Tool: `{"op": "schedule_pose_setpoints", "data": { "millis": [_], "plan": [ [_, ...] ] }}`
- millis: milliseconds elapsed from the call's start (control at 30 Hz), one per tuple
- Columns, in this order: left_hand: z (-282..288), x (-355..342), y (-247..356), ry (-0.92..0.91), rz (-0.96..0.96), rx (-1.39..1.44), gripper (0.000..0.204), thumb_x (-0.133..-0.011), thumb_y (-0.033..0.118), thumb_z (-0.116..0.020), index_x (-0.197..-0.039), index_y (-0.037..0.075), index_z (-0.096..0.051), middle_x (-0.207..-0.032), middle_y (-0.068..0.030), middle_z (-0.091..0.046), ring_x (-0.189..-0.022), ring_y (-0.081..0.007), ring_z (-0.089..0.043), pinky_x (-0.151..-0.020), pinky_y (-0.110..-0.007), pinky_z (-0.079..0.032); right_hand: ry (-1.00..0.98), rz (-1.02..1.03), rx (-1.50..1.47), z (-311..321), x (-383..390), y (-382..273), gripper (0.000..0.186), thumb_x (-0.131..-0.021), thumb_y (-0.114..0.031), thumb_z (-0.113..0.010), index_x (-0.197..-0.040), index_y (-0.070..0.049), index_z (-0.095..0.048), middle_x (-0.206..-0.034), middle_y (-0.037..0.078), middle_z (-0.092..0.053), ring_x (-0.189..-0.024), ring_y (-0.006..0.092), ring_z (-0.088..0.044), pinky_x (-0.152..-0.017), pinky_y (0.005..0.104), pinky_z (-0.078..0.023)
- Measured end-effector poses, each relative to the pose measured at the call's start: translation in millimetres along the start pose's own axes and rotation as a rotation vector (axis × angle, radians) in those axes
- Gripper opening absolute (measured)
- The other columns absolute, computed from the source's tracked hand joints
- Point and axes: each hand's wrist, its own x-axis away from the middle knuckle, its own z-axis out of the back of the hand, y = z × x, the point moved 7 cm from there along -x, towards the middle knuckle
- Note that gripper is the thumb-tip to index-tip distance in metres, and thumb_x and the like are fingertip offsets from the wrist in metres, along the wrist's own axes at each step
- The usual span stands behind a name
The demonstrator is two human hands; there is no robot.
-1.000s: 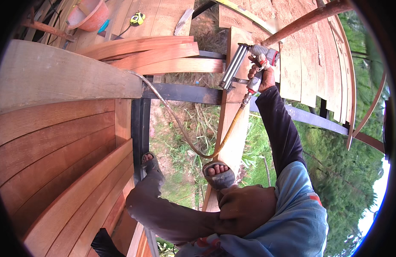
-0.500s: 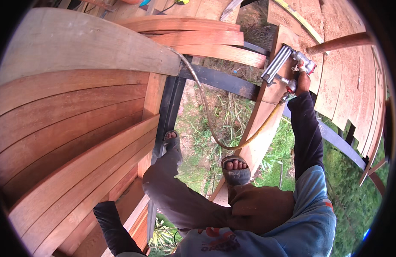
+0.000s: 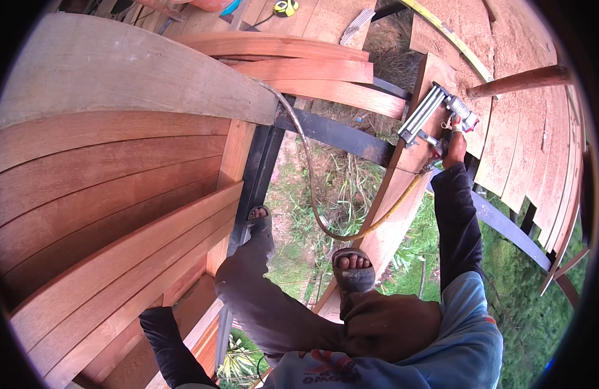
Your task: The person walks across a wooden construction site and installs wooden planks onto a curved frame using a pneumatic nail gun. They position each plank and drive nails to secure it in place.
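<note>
Sawdusty deck (image 3: 516, 139) up here, with grass (image 3: 293, 249) showing below through the gap in the black framing (image 3: 338, 136). Right hand (image 3: 455, 149) is wrapped around a nail gun (image 3: 460, 111), over the far end of a pale plank (image 3: 400, 185) and just beside the deck's left edge, yellowish hose (image 3: 393, 212) trailing off it. Left sleeve (image 3: 168, 340) drops down by the wooden boards (image 3: 124, 259); that hand's hidden, so can't tell if it's holding anything. Container-wise, there's an orange-red bucket (image 3: 210, 4), mostly cropped, contents out of view. Tape measure (image 3: 286, 8) sits near it.
</note>
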Motion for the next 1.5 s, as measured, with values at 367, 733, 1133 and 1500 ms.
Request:
{"op": "schedule_pose_setpoints", "data": {
  "millis": [367,733,1133,1500],
  "plan": [
    [-4.0,1.8,-8.5,0.022,0.008,-0.049,0.055,-0.089,0.051,-0.043,-0.124,0.009,-0.045,-0.132,-0.0142,-0.047,-0.125,-0.0306,-0.041,-0.105,-0.047,-0.031,0.008,-0.031,0.026,30.9,-21.2,20.3,0.028,-0.088,-0.027,-0.044,-0.101,-0.006,-0.056,-0.082,0.004,-0.055,-0.069,0.0173,-0.055,-0.059,0.0346,-0.047],
    [-12.4,36.2,3.4,-0.014,0.036,0.052,0.061,-0.088,0.053,-0.046,-0.132,0.011,-0.041,-0.136,-0.0128,-0.044,-0.126,-0.0291,-0.040,-0.105,-0.047,-0.032,0.292,0.180,-0.184,47.2,41.5,-75.1,0.020,-0.085,-0.008,-0.050,-0.104,-0.003,-0.052,-0.077,0.001,-0.052,-0.056,0.0069,-0.045,-0.045,0.0210,-0.032],
    [-105.0,240.4,243.1,-0.046,-0.598,0.495,0.089,-0.078,0.071,-0.050,-0.141,0.011,-0.032,-0.143,-0.0111,-0.034,-0.131,-0.0287,-0.033,-0.109,-0.048,-0.024,-0.828,1.267,-0.383,-316.1,393.1,-382.7,0.053,-0.079,-0.024,-0.069,-0.120,0.005,-0.052,-0.111,0.016,-0.057,-0.101,0.0220,-0.057,-0.092,0.0332,-0.043],
    [-81.5,212.4,224.5,-0.113,-0.599,0.433,0.078,-0.072,0.044,-0.076,-0.131,0.006,-0.041,-0.129,-0.0042,-0.048,-0.121,-0.0234,-0.043,-0.106,-0.041,-0.033,-0.633,1.844,-0.338,-404.5,605.0,-476.9,0.095,-0.056,-0.038,-0.088,-0.136,-0.019,-0.040,-0.141,0.016,-0.021,-0.132,0.0349,-0.025,-0.106,0.0450,-0.030]
  ]
}}
